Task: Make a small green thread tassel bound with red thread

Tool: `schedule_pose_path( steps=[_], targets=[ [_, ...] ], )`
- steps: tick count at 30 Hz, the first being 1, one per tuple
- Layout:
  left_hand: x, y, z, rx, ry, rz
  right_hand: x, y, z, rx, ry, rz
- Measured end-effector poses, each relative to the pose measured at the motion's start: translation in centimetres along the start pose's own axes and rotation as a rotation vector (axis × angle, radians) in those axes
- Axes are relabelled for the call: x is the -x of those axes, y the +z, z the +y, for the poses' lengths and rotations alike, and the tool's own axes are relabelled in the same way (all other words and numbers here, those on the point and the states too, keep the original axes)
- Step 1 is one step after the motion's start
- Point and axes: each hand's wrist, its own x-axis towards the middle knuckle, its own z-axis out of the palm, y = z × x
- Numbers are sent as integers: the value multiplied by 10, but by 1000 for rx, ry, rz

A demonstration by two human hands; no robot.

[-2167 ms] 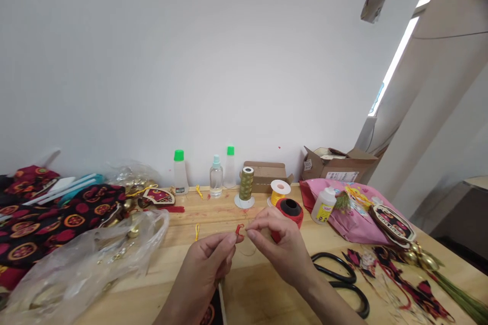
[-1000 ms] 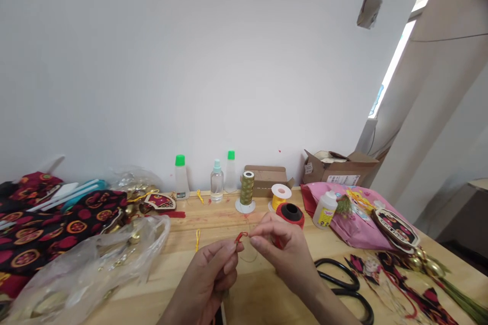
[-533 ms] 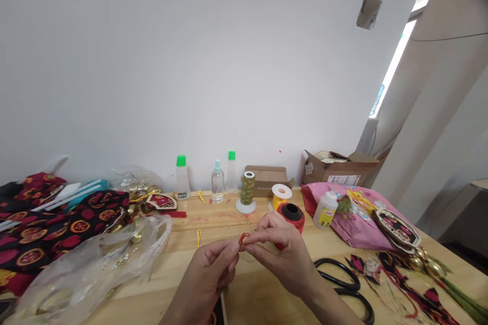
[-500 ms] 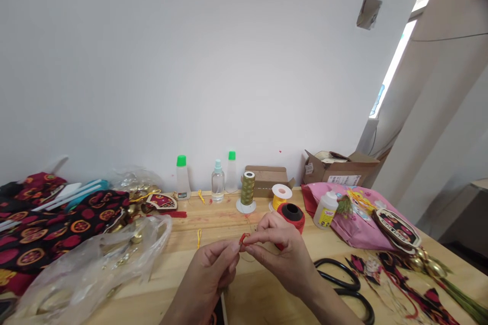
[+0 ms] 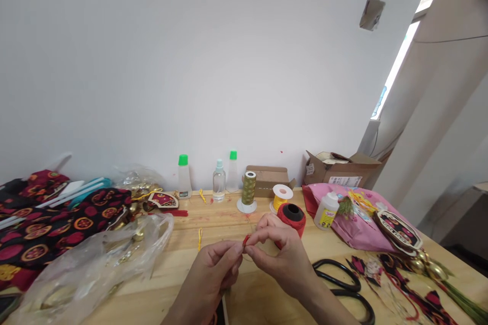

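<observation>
A small piece of red cord (image 5: 246, 238) is held between my two hands at the middle front of the table. My left hand (image 5: 211, 274) pinches its lower end with thumb and forefinger. From the other side, the thumb and forefinger of my right hand (image 5: 282, 254) close on it; the fingertips hide much of it. A thin strand hangs below them. Just behind my right hand lies a red spool of thread (image 5: 295, 213). Black-handled scissors (image 5: 341, 274) rest beside my right forearm. Partly under my left wrist is a dark, light-edged piece (image 5: 220, 312).
Along the wall stand bottles (image 5: 184, 177), an olive thread spool (image 5: 249, 188), a yellow spool (image 5: 282, 195) and cardboard boxes (image 5: 346, 167). Patterned fabric (image 5: 72, 218) and a plastic bag (image 5: 102, 259) fill the left. A pink bag (image 5: 343, 231), glue bottle (image 5: 327, 210) and fabric scraps (image 5: 407, 284) occupy the right.
My fingertips have drawn closer together, and less of the red cord's loop shows between them. The whole view has shifted slightly.
</observation>
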Motion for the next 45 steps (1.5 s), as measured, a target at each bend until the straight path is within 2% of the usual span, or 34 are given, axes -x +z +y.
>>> schedule_pose_path(
  steps=[4,8,13,17,22,33,45],
  targets=[
    [0,-1,-1,4,7,6,0,-1,-1,99,-42,1],
    [0,-1,-2,-8,-3,12,1,-2,-2,296,-126,12],
    [0,-1,-3,-69,-15,29,2,-3,-4,516,-250,51],
    [-1,-1,-5,-131,-24,48,4,-1,-5,624,-293,83],
    [-2,0,-6,-220,-4,68,6,2,-4,706,-359,138],
    [-1,2,-5,-362,7,88,7,6,-6,845,-398,137],
    [-1,-2,-9,-371,27,82,7,6,-1,893,-436,137]
  ],
)
